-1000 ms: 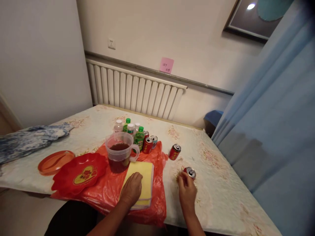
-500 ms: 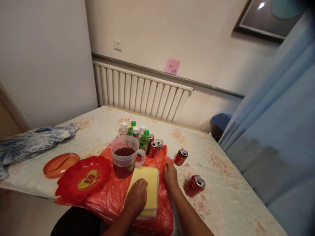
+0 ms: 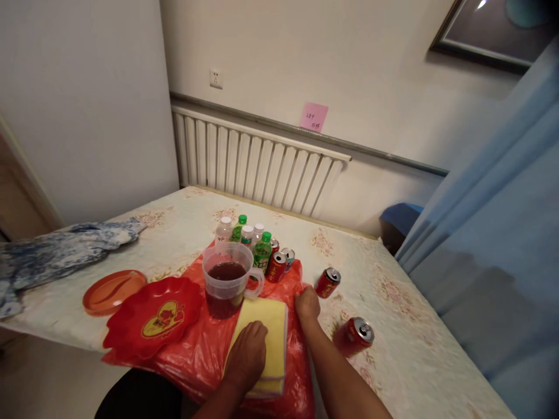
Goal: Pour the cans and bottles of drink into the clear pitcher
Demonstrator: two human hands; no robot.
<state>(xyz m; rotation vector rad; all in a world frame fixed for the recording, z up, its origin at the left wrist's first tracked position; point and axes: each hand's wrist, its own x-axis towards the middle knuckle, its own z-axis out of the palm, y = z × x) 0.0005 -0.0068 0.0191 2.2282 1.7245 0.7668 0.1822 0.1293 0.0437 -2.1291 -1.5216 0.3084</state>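
Floral surface (image 3: 393,279): yellow cloth (image 3: 266,331) is pressed flat under left hand (image 3: 247,358); right hand (image 3: 307,304) rests loosely open on red bag (image 3: 192,349); can labels unreadable.

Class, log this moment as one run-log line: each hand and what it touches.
left hand: flat on yellow cloth | right hand: on red plastic bag edge | nearest can: lying, untouched

Dim, warm indoor light, soft shadows under the cans (image 3: 354,336), glare on the picture frame (image 3: 483,4), blurred, stretched edges.

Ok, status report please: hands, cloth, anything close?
Left hand flat on yellow cloth. Right hand on red bag edge, holding nothing. Jug at the cloth's far edge.
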